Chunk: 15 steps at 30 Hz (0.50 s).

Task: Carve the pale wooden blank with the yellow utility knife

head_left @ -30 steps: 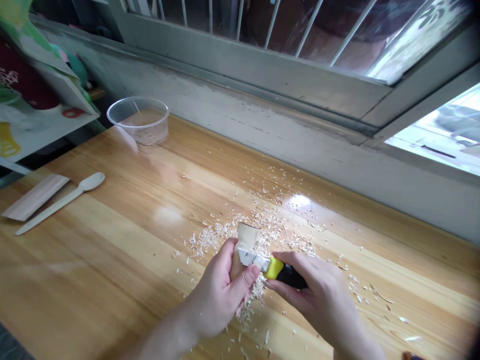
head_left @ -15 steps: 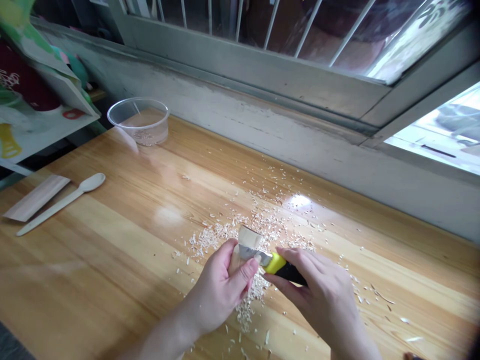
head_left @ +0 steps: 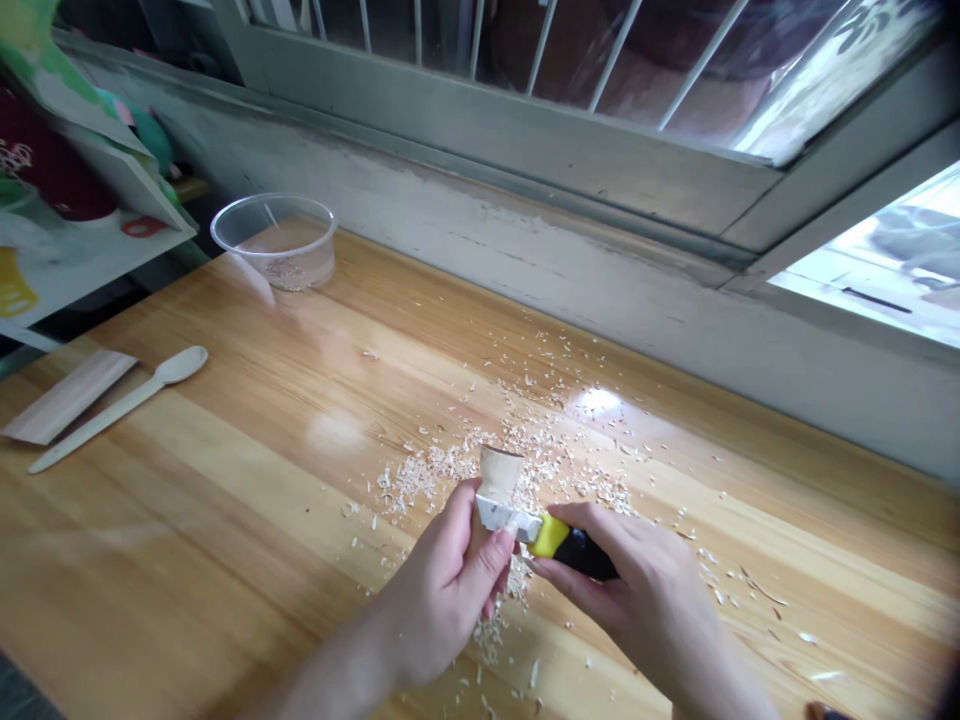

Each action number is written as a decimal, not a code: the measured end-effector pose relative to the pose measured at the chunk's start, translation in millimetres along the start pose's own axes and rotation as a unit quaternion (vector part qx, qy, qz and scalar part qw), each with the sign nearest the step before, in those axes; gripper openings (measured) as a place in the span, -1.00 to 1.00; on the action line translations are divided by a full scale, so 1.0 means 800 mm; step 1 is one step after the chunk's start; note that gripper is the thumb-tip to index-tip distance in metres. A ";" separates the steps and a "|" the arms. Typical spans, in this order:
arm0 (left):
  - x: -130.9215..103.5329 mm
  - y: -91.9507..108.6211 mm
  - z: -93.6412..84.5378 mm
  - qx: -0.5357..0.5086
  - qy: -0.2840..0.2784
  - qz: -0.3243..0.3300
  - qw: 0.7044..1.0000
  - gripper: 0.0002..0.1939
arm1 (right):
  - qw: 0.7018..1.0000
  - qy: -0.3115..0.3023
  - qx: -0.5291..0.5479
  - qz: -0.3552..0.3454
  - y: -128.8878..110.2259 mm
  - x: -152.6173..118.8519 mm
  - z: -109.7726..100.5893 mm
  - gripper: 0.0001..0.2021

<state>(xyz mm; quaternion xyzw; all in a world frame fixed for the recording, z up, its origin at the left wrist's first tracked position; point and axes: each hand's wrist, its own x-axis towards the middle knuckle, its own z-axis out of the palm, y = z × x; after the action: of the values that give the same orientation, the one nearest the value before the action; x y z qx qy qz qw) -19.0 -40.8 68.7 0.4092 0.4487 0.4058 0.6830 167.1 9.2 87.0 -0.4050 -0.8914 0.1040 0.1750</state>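
A pale, partly carved piece of wood (head_left: 501,474) is gripped in my left hand (head_left: 450,585), its flared end pointing away from me. My right hand (head_left: 630,575) is closed round the yellow and black handle of a carving knife (head_left: 553,537). The knife's metal blade lies across the narrowed part of the wood, and my left thumb rests close to the blade's back. Much of the wood is hidden inside my left fist. Wood shavings (head_left: 427,475) are scattered on the tabletop under and beyond both hands.
A finished-looking wooden spoon (head_left: 127,405) and a flat wooden strip (head_left: 71,398) lie at the left of the wooden table (head_left: 247,480). A clear plastic bowl (head_left: 315,262) stands at the back left, near the wall under the window. A white shelf (head_left: 82,255) holds things at far left.
The knife blade has shifted down the wood toward me and turned, its face now showing differently. The wood's flared end has tilted slightly. Both hands keep their hold.
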 end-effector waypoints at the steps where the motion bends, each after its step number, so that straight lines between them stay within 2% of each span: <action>1: 0.000 0.001 0.000 0.010 0.001 -0.001 1.000 -0.74 | 1.000 0.002 -0.002 -0.001 0.000 0.000 0.000 -0.68; 9: 0.000 0.001 -0.002 0.095 0.022 -0.004 0.995 -0.73 | 1.000 0.006 -0.004 -0.001 0.000 0.000 0.000 -0.68; 15: 0.002 -0.003 -0.001 0.098 0.047 -0.014 0.994 -0.74 | 1.000 0.017 -0.006 -0.010 -0.001 0.001 0.000 -0.68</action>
<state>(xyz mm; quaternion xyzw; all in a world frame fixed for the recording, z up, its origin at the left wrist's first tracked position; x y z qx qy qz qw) -18.9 -39.8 65.3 0.4486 0.5233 0.3693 0.6233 166.3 9.4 87.0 -0.3985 -0.8931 0.0902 0.1884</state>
